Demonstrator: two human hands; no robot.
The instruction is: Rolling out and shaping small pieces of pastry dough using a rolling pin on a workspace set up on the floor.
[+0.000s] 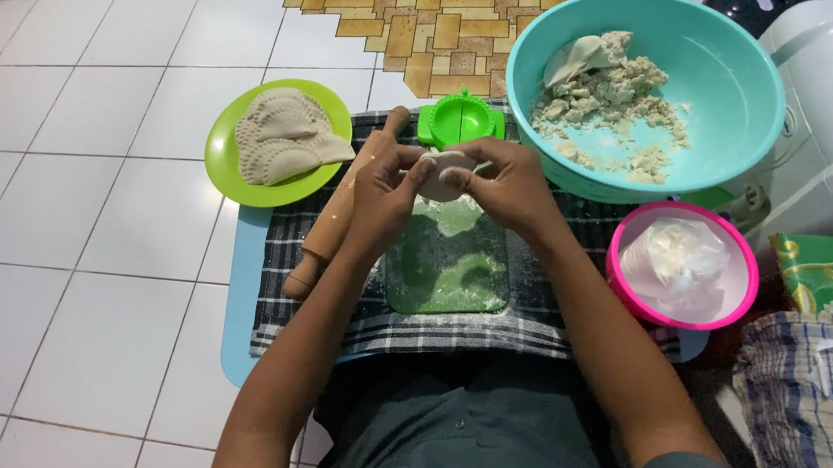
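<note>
My left hand [386, 186] and my right hand [507, 183] meet above a floured green board [448, 267], and together they pinch a small round piece of pale dough [441, 177] between fingertips. Just beyond the hands lies a green hinged dumpling press [462, 120]. A wooden rolling pin [337, 219] rests left of the board, partly under my left wrist. A lime green plate [228, 157] at the left carries several folded, crimped dumplings [284, 136].
A teal bowl [742, 72] with crumbly dough stands at the upper right. Below it is a pink bowl [624, 272] holding a white bag. A checked cloth [468, 334] over a blue mat covers the tiled floor. Patterned fabric [826, 380] lies at the right.
</note>
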